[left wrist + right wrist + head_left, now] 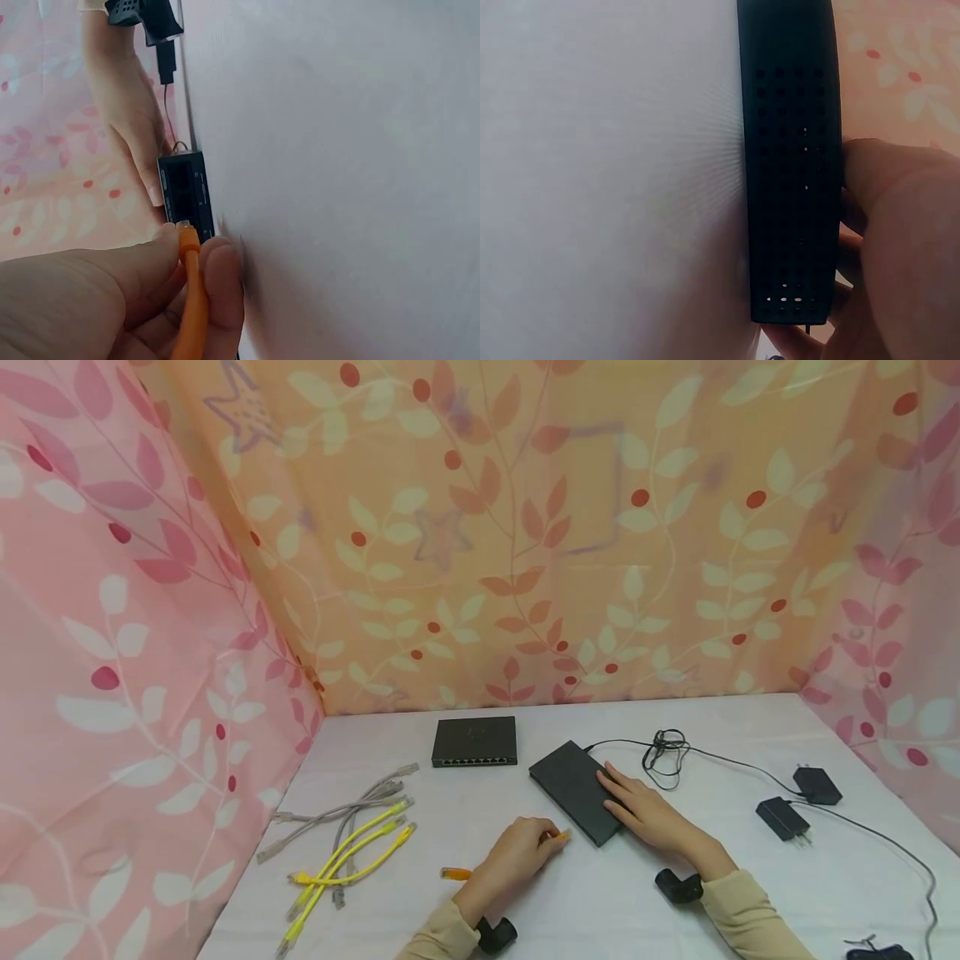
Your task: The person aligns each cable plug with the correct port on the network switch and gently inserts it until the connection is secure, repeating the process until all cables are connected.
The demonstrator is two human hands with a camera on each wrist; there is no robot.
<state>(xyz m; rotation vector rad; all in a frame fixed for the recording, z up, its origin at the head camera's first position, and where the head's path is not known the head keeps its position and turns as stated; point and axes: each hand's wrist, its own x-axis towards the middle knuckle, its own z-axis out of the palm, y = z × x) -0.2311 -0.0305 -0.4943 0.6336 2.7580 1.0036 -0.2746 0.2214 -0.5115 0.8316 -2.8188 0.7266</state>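
Observation:
Between thumb and fingers, my left hand (521, 852) pinches the plug of an orange network cable (193, 311). The plug (187, 237) points at the port side of a black network box (573, 793), a short gap away in the head view; whether it touches cannot be told in the left wrist view. More of the cable shows on the other side of the hand, which covers its middle. My right hand (656, 814) rests on the box's top with fingers stretched out. In the right wrist view, the vented side of the box (791, 187) faces the camera.
A second black network box (475, 742) with a row of ports sits at the back. Several grey cables (360, 806) and yellow cables (345, 868) lie at the left. At the right are two black power adapters (817, 785) (782, 818); a thin cord (663, 752) joins one to the gripped-side box.

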